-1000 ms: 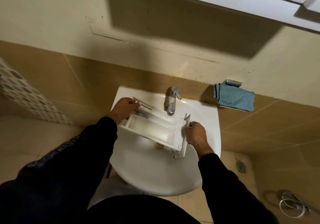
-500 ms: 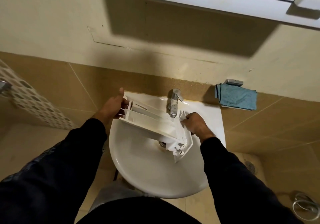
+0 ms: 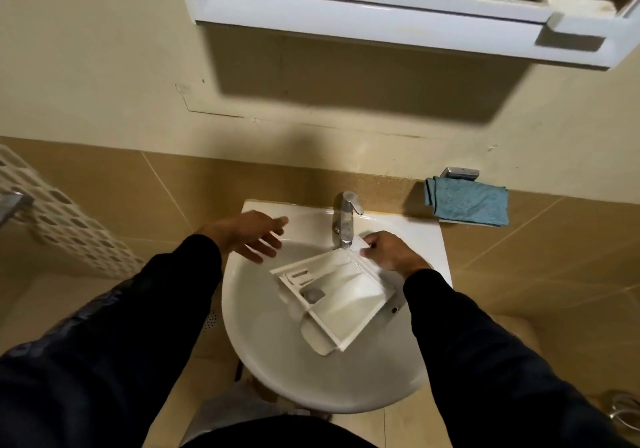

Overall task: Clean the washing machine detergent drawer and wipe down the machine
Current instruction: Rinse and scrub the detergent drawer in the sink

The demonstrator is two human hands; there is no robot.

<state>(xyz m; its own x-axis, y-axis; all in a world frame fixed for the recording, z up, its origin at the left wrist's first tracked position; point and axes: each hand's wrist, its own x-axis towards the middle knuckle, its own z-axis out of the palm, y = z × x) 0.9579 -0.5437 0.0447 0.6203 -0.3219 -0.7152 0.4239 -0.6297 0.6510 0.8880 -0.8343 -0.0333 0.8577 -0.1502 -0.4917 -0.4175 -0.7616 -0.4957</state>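
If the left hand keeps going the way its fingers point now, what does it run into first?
Most likely the faucet. The left hand is open above the sink's back left rim, fingers aimed right toward the faucet, nothing between. Depth is unclear; it could pass in front.

A home bathroom: a white wall-hung washbasin (image 3: 322, 378) with chrome tap (image 3: 344, 220) at centre, tan wall tiles (image 3: 145, 201), mirror cabinet (image 3: 381, 21) above.
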